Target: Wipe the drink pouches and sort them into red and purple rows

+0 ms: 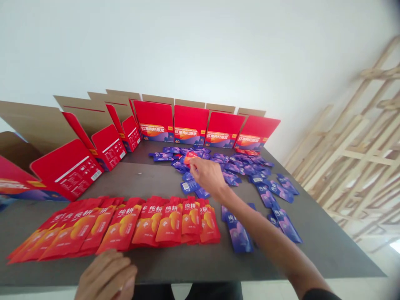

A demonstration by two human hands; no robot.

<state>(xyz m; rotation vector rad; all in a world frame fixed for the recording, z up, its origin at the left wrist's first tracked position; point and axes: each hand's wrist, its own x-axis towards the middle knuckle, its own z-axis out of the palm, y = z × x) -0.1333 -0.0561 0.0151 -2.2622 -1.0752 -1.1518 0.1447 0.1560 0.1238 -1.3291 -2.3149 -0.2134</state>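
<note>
My right hand [208, 174] reaches over the loose pile in the middle of the table, its fingers pinched on a red pouch [190, 157]. Around and under it lie scattered purple pouches [188, 186]. My left hand [108, 275] is at the table's front edge, fingers curled together, with nothing visible in them. Just beyond it runs a row of overlapping red-orange pouches [120, 225], fanned side by side. Purple pouches [238, 233] also lie near my right forearm.
Open red cartons [190, 127] line the back against the wall, flaps raised. More open cartons [71, 171] stand along the left side. Other purple pouches [281, 191] spread toward the right edge of the grey table [337, 254]. Wooden frames [362, 154] lean at the right.
</note>
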